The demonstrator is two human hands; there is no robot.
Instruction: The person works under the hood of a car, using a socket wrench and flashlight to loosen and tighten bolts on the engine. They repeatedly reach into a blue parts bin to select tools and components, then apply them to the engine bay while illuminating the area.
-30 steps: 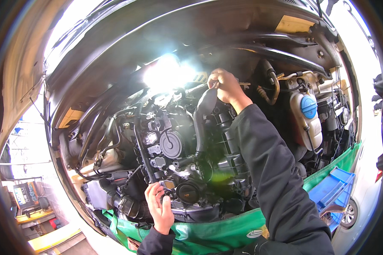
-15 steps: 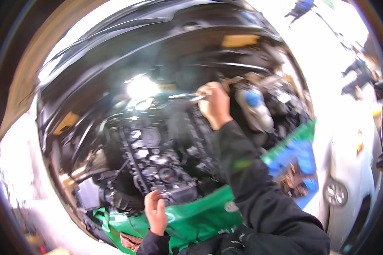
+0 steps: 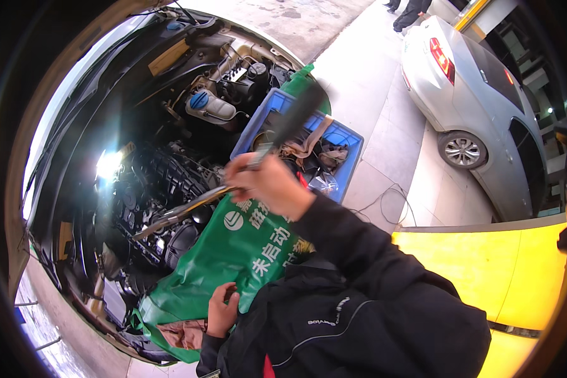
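Note:
My right hand (image 3: 268,183) is closed around a long, thin metal tool (image 3: 183,211). Its shaft slants down to the left over the engine (image 3: 164,183), and a thick dark end, smeared by motion, sticks up beyond the hand; its exact kind I cannot make out. My left hand (image 3: 222,310) hovers low by the green fender cover (image 3: 189,277), fingers loosely bent and apart, with nothing visible in it. Beside it a brown rag (image 3: 183,334) lies on the cover.
A blue crate (image 3: 353,164) of rags and parts stands at the engine bay's right edge. A lamp (image 3: 110,165) shines over the engine; a white tank with a blue cap (image 3: 211,108) sits farther back. A silver car (image 3: 479,101) and a cable (image 3: 400,201) are to the right.
My view has swung right, bringing the blue crate and silver car further in. The right hand has come back from deep in the engine bay with the tool; the left stays low.

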